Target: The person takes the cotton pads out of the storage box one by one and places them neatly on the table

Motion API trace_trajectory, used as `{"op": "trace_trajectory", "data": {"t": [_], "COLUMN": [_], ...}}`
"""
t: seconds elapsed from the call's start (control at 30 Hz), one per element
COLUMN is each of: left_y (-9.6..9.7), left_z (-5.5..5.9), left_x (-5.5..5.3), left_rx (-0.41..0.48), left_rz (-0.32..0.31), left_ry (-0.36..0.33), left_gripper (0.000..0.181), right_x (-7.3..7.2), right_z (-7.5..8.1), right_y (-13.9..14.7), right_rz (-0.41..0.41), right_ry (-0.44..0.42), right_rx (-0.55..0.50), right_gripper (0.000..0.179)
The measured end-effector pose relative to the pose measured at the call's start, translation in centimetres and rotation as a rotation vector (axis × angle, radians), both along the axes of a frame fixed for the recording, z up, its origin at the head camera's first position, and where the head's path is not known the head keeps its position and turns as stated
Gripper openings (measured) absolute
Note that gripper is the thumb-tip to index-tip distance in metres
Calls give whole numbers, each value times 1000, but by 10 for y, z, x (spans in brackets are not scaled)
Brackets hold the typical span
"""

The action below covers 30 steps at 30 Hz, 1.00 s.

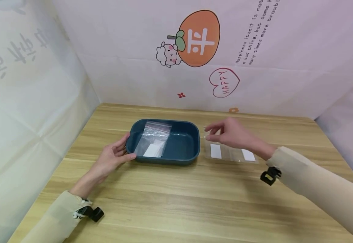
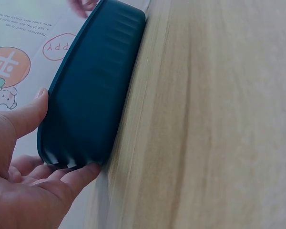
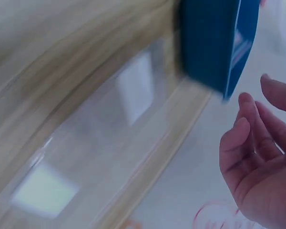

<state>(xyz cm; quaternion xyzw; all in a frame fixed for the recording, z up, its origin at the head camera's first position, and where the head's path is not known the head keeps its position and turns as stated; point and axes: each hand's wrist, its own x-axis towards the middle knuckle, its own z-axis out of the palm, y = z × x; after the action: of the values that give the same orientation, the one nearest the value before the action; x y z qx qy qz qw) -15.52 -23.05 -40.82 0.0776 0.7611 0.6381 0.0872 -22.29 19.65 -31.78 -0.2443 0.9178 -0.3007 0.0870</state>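
Note:
My left hand (image 1: 110,158) grips the left end of a dark teal plastic bin (image 1: 164,161), its thumb at the near rim and its fingers round the end wall. In the left wrist view the thumb (image 2: 31,112) lies against the rim. Inside the bin, toward the left, lies a clear zip bag (image 1: 153,136) with a white label. My right hand (image 1: 232,133) hovers just right of the bin, fingers loosely bent with nothing between them. Under it, clear plastic bags with white labels (image 1: 216,151) lie flat on the table, partly hidden by the hand.
The bin and bags rest on a wood-grain table (image 1: 176,202). Behind the table's far edge hangs a pale printed cloth (image 1: 133,74), with another white cloth (image 1: 36,111) along the left side. Each wrist carries a small black mount (image 1: 270,175).

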Motion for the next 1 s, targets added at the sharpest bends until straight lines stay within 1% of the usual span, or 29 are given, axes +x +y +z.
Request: {"op": "trace_trajectory", "data": {"t": [0.03, 0.2, 0.33, 0.43, 0.57, 0.7, 0.87, 1.0], "left_y": [0, -1, 0, 0, 1, 1, 0, -1], "left_z": [0, -2, -2, -3, -3, -4, -4, -3], "left_x": [0, 0, -1, -1, -1, 0, 1, 1], "left_rx": [-3, -11, -4, 9, 12, -3, -29, -35], "left_rz": [1, 5, 2, -2, -2, 11, 22, 19], "left_ry": [2, 4, 5, 7, 6, -6, -16, -14], "left_gripper": [87, 88, 88, 87, 87, 88, 88, 88], "right_x": [1, -1, -5, -8, -11, -11, -10, -12], "right_z": [0, 2, -5, -12, -21, -32, -44, -52], "right_y": [-10, -52, -75, -90, -108, -123, -139, -148], "right_rz": [9, 33, 70, 77, 59, 40, -19, -78], "right_ry": [14, 27, 32, 34, 23, -15, -89, -119], "right_rx": [1, -25, -25, -10, 20, 34, 23, 36], "right_gripper": [30, 30, 30, 33, 37, 41, 46, 50]}}
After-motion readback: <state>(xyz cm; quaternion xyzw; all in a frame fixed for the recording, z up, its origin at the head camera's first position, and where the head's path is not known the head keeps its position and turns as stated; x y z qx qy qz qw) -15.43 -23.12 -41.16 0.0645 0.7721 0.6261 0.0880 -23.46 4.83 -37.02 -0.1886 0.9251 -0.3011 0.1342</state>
